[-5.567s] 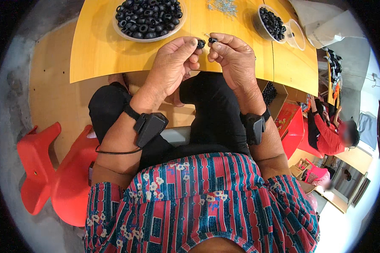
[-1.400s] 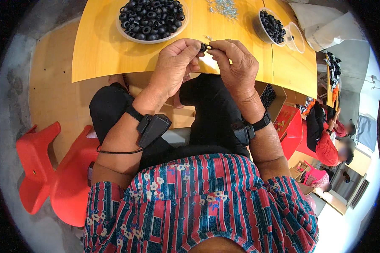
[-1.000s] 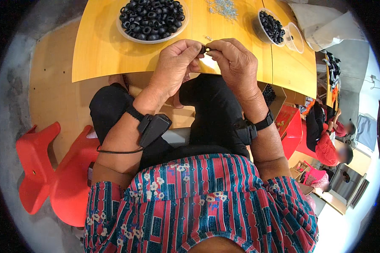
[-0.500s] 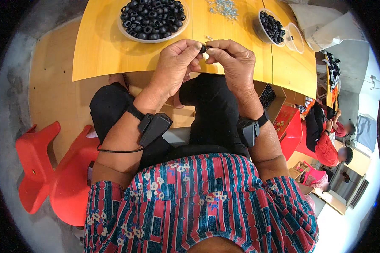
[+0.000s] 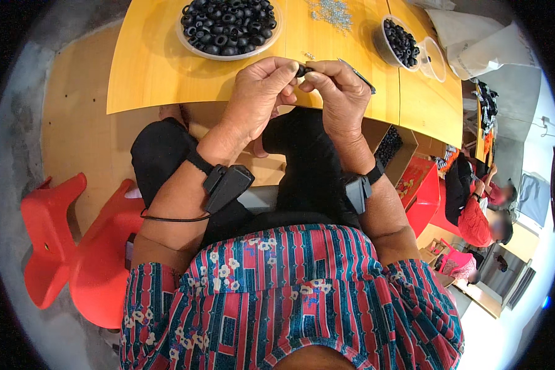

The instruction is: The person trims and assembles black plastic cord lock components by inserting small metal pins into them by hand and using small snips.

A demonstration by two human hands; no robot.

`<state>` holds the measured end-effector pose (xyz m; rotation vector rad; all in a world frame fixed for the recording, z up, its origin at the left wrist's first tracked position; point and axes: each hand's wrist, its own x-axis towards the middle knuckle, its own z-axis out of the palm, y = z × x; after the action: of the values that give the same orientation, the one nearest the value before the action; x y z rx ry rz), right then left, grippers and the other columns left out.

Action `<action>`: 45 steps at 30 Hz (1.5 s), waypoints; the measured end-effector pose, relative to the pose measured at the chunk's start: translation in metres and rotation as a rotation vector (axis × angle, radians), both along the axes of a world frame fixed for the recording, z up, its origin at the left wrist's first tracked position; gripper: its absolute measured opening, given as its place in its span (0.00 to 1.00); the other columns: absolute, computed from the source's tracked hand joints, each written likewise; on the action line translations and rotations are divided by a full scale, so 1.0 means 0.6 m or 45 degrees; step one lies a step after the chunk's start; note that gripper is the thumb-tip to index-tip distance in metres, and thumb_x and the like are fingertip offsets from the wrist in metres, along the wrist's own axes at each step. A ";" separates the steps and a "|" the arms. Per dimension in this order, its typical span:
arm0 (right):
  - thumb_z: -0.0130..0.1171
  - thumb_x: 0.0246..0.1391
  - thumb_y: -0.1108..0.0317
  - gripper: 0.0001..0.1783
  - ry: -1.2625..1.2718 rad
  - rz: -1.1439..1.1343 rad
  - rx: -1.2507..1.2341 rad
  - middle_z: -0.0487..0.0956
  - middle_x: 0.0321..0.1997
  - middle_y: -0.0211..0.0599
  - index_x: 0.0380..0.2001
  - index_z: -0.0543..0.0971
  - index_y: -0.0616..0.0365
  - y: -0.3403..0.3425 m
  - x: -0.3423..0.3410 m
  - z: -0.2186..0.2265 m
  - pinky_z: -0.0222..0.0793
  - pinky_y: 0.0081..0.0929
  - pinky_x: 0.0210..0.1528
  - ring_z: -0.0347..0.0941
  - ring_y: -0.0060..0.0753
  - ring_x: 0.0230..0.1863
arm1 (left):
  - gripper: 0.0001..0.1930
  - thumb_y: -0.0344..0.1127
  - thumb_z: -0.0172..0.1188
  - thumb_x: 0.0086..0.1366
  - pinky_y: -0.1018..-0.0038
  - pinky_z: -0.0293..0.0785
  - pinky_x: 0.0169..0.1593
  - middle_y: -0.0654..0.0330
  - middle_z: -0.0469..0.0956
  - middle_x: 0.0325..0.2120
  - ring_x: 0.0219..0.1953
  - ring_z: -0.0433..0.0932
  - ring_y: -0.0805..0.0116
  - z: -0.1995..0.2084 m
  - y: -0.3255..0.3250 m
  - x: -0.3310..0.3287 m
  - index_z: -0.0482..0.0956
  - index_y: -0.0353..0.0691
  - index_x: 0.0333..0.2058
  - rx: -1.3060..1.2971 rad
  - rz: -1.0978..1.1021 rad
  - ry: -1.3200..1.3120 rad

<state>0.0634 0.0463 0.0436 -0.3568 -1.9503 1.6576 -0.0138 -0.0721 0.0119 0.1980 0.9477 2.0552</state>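
Note:
Near the table's front edge, my left hand (image 5: 262, 89) and my right hand (image 5: 342, 95) meet fingertip to fingertip. Both are closed on a small black rounded piece (image 5: 301, 71), pinched between thumbs and forefingers. It resembles the black rings heaped in the large clear tub (image 5: 281, 31) just beyond my left hand. Beside the knuckles of my right hand shows a thin, dark, pen-like tool (image 5: 359, 76), partly covered by the hand. A few tiny silvery pieces (image 5: 309, 55) lie on the table (image 5: 160, 80) just past my fingertips.
Farther back lies a scatter of small silvery pieces (image 5: 331, 13). Right of it stand a smaller tub (image 5: 381, 42) of black rings and a clear lid (image 5: 435, 65). A box of black pieces (image 5: 407, 151) sits below the table. Red chairs (image 5: 49, 246) are at left; people sit far right.
My right hand has shifted slightly left and turned, and the dark tool beside it has come into view. The black piece stays between my fingers.

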 end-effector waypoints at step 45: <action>0.61 0.43 0.82 0.04 0.008 0.006 0.347 0.78 0.24 0.33 0.26 0.80 0.64 0.016 0.001 -0.006 0.69 0.14 0.26 0.74 0.20 0.22 | 0.13 0.33 0.53 0.64 0.77 0.78 0.39 0.62 0.75 0.30 0.30 0.74 0.78 -0.001 -0.016 -0.011 0.73 0.30 0.44 -0.081 -0.186 0.075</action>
<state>0.0638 0.0562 0.0398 -0.2414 -2.1378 1.3689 -0.0206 -0.0818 0.0110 0.2863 1.0034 1.8921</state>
